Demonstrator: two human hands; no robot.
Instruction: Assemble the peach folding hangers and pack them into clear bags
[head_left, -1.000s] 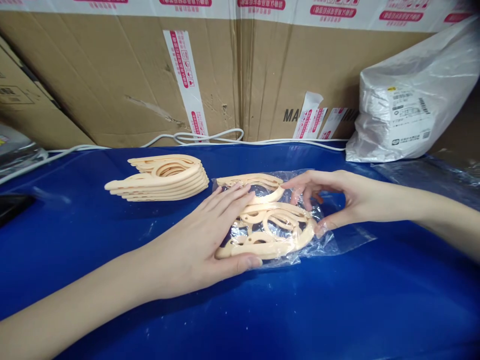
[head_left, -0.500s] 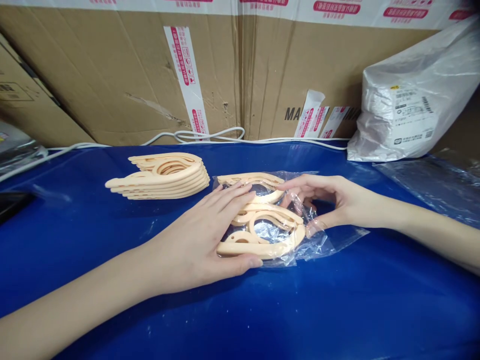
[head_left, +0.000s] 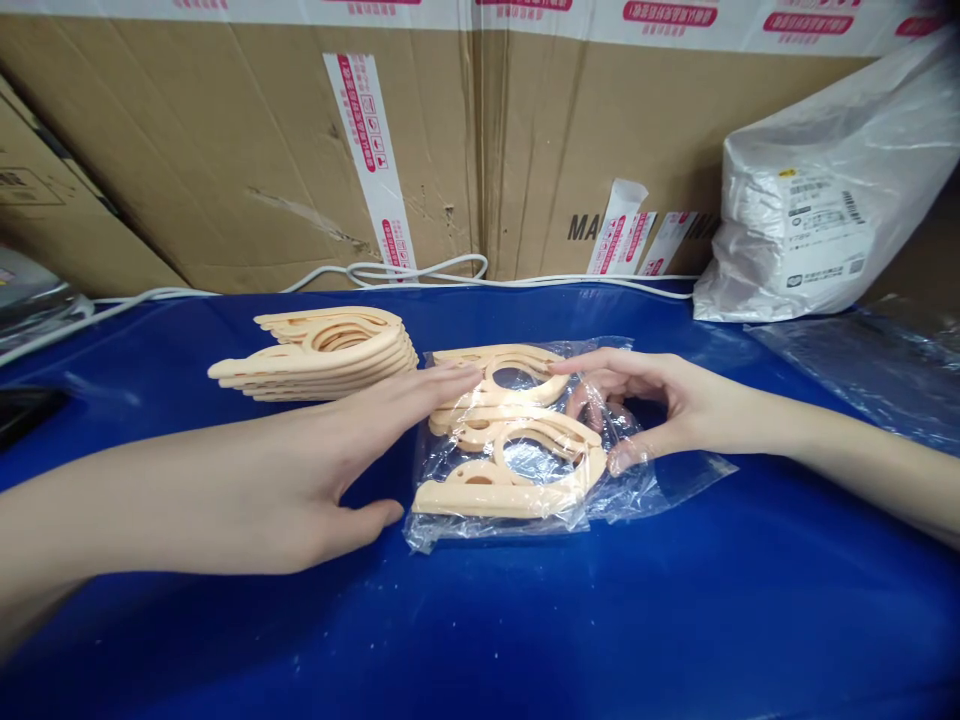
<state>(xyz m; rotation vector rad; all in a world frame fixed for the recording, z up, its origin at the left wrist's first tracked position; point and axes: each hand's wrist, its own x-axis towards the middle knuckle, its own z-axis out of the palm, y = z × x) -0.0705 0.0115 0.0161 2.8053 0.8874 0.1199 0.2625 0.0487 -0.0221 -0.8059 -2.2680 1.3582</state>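
A clear plastic bag (head_left: 442,530) lies flat on the blue table, with beige folding hangers (head_left: 517,500) folded up inside it. My left hand (head_left: 322,480) is open at the bag's left side, fingers stretched out over its upper left corner and thumb apart from them. At the bag's right end, my right hand (head_left: 637,405) grips the bag's side, index finger at the upper hanger and thumb at the lower one. Its other fingers curl in against the loose film. Left of the bag, partly behind my left hand, sits a neat stack of folded beige hangers (head_left: 367,365).
Large cardboard boxes (head_left: 255,120) stand along the back of the blue table (head_left: 525,640). A white cable (head_left: 540,282) runs along their foot. A white wrapped parcel (head_left: 787,220) stands at the back right, near clear plastic film (head_left: 862,370). A dark object (head_left: 26,410) lies at the left edge.
My left hand has drawn back to the left from the top of the bag, uncovering its left part and more of the hangers. My right hand stays nearly where it was.
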